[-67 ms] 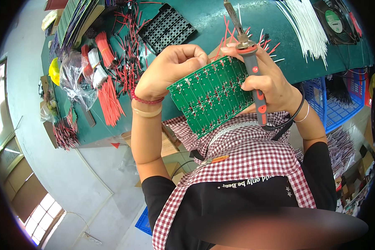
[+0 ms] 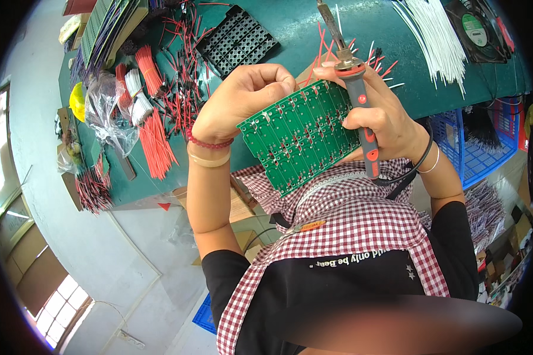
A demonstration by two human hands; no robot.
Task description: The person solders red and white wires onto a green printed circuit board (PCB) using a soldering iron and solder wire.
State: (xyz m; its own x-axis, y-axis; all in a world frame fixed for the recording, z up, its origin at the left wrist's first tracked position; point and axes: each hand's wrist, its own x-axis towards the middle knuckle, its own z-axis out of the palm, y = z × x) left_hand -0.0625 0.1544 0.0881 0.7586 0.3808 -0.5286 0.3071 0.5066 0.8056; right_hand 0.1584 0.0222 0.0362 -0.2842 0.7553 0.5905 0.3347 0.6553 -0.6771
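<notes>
Left hand (image 2: 246,97) curled shut over the top left edge of a green circuit board panel (image 2: 299,139), fingers folded over the far edge, thumb side toward the body. Red bead bracelet and a tan band on that wrist. Right hand (image 2: 382,115) closed around the grey and red handle of a soldering iron (image 2: 355,89); the same hand's fingers also back the board's right edge. Iron stands roughly upright, metal tip pointing away from the body, up past the board's top right corner; black cord trails from the handle's lower end toward the right wrist. Thin bangles on the right wrist.

Board is held up off the green bench (image 2: 302,26), tilted, between both hands, just above the person's checked apron (image 2: 349,219). The grid of small repeated units faces the camera.

Relative to the board: black plastic cell holder tray (image 2: 237,41) up and to the left, lying on the bench. Red wire bundles (image 2: 157,142) further left, with loose red and black wires around them and a clear plastic bag (image 2: 103,115) beyond. White wire bundle (image 2: 429,35) up and to the right, black cooling fan (image 2: 477,29) past it near the bench corner. Blue plastic crate (image 2: 474,154) to the right, below the bench edge. Short red and white wire offcuts lie just behind the board's top edge.
</notes>
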